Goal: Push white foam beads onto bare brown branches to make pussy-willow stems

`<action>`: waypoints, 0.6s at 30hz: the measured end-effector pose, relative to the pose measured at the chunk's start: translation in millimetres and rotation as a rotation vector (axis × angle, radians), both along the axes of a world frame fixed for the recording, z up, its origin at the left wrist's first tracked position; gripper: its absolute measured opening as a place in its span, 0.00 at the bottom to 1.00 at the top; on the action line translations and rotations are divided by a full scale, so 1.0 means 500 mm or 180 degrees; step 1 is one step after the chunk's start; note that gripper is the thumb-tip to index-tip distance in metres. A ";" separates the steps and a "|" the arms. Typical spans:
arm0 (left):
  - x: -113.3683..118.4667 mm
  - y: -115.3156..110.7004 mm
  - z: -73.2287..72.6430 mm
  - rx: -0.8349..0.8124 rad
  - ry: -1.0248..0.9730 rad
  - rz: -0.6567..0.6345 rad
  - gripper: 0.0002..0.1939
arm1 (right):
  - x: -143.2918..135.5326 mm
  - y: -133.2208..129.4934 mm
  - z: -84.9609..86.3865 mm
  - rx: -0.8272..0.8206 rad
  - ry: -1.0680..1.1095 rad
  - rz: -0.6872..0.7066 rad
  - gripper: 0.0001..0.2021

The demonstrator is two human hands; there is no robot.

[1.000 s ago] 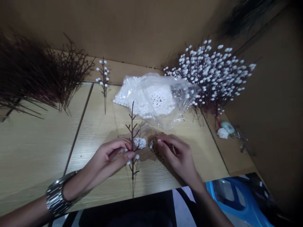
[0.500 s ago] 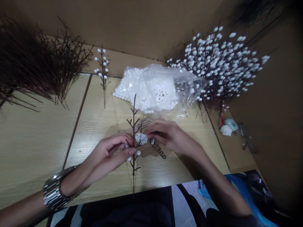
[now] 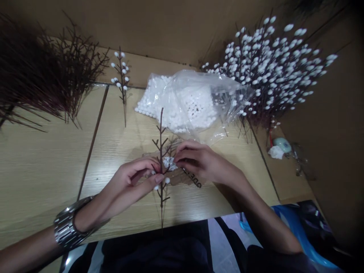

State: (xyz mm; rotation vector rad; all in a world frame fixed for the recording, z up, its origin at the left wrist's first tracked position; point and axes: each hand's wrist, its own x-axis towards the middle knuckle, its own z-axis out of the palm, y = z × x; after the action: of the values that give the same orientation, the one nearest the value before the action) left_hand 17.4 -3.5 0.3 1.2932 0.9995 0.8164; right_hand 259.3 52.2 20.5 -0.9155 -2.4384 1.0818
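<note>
My left hand (image 3: 139, 176) pinches a brown artificial twig (image 3: 161, 144) upright between thumb and fingers. A few white berries (image 3: 167, 181) sit on its lower side branches, while its upper branches are bare. My right hand (image 3: 196, 159) is closed in a pinch just right of the twig, its fingertips at a whitish, rough lump (image 3: 170, 163) behind the stem. Whether anything small is between those fingertips is hidden. Under both hands lies a brown wrapper (image 3: 184, 178) with dark lettering. Beyond them is a clear plastic bag (image 3: 182, 102) full of white berries.
Bare brown twigs (image 3: 57, 72) are heaped at the far left. One berried twig (image 3: 122, 72) lies left of the bag. A large bunch of berried twigs (image 3: 264, 68) rests at the right. Near the right edge are a pale green rounded item (image 3: 282, 145) and a white crumpled piece (image 3: 275, 152).
The view has shifted slightly. My left hand keeps hold of the twig, and my right fingertips have moved a little closer to the whitish lump.
</note>
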 end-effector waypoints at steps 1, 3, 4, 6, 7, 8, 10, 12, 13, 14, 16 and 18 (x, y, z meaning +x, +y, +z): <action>0.000 0.000 0.000 -0.0008 0.0000 -0.0001 0.02 | 0.000 0.000 -0.001 0.0003 0.0034 -0.0044 0.08; -0.001 -0.001 0.000 -0.0035 -0.0015 -0.0003 0.02 | 0.002 0.001 -0.004 -0.0030 0.0162 -0.0147 0.07; -0.001 -0.001 0.001 -0.0052 -0.0022 -0.0005 0.02 | 0.003 0.001 -0.004 -0.0059 0.0256 -0.0206 0.07; -0.002 -0.001 0.002 -0.0068 -0.0046 -0.0009 0.01 | 0.003 0.002 -0.004 -0.0129 0.0470 -0.0339 0.07; -0.002 0.000 0.003 -0.0067 -0.0066 -0.0019 0.01 | 0.002 0.001 -0.003 -0.0181 0.0598 -0.0442 0.07; -0.002 0.000 0.005 -0.0073 -0.0086 -0.0029 0.02 | 0.001 -0.001 -0.001 -0.0263 0.0741 -0.0584 0.06; -0.002 0.000 0.007 -0.0117 -0.0125 -0.0044 0.03 | -0.005 -0.013 0.006 -0.0573 0.1086 -0.0977 0.05; -0.002 0.000 0.008 -0.0222 -0.0179 -0.0030 0.04 | -0.015 -0.034 0.012 -0.1008 0.1449 -0.1440 0.04; -0.002 -0.001 0.008 -0.0293 -0.0217 -0.0003 0.04 | -0.020 -0.047 0.013 -0.1211 0.1602 -0.1633 0.04; -0.003 -0.001 0.007 -0.0370 -0.0264 0.0017 0.05 | -0.026 -0.061 0.013 -0.1386 0.1724 -0.1776 0.04; -0.005 -0.003 0.003 -0.0526 -0.0360 0.0008 0.06 | -0.039 -0.090 0.005 -0.1643 0.1900 -0.1939 0.04; -0.009 -0.005 -0.001 -0.0635 -0.0454 -0.0053 0.07 | -0.052 -0.114 -0.009 -0.1778 0.2057 -0.2031 0.04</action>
State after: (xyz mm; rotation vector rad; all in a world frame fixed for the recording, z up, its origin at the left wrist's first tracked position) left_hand 12.6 -6.1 -0.2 1.0571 0.9300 0.7647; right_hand 233.4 -4.7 16.1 -1.1513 -1.2161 1.5052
